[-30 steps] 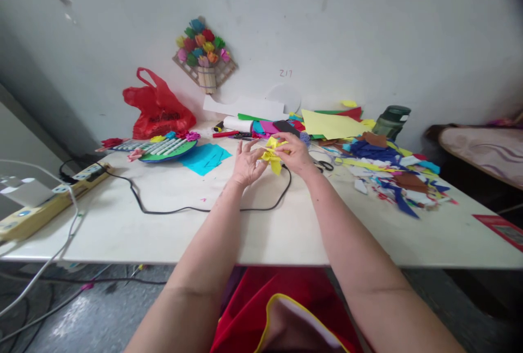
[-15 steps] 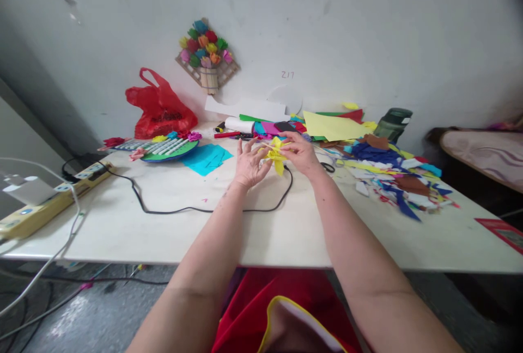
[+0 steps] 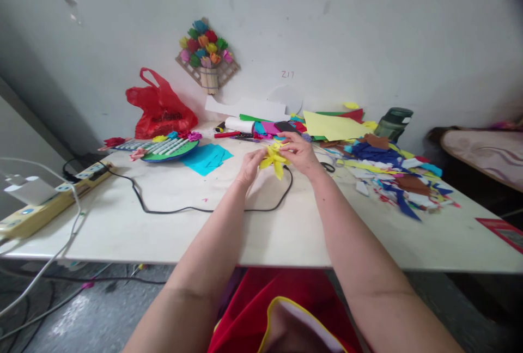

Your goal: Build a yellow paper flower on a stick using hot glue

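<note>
1. Left hand point(image 3: 252, 166): fingers drawn together, their tips pinching the near left side of one yellow, many-petalled paper flower point(image 3: 278, 170).
2. Right hand point(image 3: 300, 154): thumb and fingertips closed on the same flower's upper right side, the other fingers loosely bent above. Two hands, one flower, held up in front of the person over the white tabletop point(image 3: 281, 244).
3. Counted singly: one red plastic bag point(image 3: 163, 116) and one dark green bottle point(image 3: 393, 125) at the back of the table, and one diamond-shaped wooden lattice with coloured flowers point(image 3: 209, 64) on the wall.
4. Left of the hands lie overlapping bright blue paper sheets point(image 3: 204, 161), beside a green board bearing pale rolled strips point(image 3: 163, 148). One thin black cable point(image 3: 175, 211) runs from the cream power strip point(image 3: 53, 198) across the table, passing under the left forearm.
5. To the right spreads a heap of mixed coloured scraps point(image 3: 412, 183), too jumbled to count; one black looped handle point(image 3: 328, 167) shows near the right wrist.
6. Both hands cover parts of the flower, so its petals cannot be counted; its centre is blurred. A red, yellow-edged garment point(image 3: 245, 309) is cut off below.
</note>
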`<state>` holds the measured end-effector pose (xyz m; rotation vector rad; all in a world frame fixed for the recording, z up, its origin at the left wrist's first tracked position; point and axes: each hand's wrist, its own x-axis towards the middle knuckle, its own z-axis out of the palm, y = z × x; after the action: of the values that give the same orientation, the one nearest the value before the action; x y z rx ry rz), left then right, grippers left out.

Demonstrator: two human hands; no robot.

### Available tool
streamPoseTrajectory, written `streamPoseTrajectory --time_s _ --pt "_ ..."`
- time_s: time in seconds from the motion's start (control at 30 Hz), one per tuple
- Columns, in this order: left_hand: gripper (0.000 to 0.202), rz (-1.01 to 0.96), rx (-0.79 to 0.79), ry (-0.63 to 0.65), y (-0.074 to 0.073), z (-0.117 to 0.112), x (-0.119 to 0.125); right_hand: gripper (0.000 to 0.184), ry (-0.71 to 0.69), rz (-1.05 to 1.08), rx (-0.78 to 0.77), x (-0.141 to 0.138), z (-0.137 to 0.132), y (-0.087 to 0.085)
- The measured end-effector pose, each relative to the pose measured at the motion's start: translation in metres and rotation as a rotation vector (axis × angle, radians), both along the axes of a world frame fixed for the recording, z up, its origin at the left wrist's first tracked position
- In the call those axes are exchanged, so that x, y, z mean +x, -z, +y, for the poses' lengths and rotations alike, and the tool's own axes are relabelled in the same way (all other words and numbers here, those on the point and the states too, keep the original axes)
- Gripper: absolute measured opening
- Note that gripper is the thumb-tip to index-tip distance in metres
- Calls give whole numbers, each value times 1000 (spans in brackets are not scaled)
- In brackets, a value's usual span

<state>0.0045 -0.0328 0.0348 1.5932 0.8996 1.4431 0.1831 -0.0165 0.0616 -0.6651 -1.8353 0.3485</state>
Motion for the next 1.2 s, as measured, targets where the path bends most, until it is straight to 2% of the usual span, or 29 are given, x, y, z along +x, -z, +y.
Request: streamPoseTrajectory --time_s 0.1,0.2,0.33,0.57,0.77,1.07,1.2 --pt "58 -275 -244 82 -1 2 5 19 -29 -39 -15 -5 -4 -1" --pt "51 -349 -300 78 -1 1 4 19 -52 -99 -32 -9 -9 -3" --pt "41 -317 -281 114 1 0 -1 18 -40 -151 -21 -12 -10 -1" --pt "26 -308 -389 188 3 5 -8 12 6 -239 29 -12 -3 5" --pt "19 -272 -394 221 5 6 -13 13 87 -317 67 -15 -2 7" --pt "22 -190 -371 163 9 11 -18 21 101 -404 33 -8 -1 10" --pt "27 -176 -377 157 6 10 -18 19 171 -396 23 -4 -1 9"
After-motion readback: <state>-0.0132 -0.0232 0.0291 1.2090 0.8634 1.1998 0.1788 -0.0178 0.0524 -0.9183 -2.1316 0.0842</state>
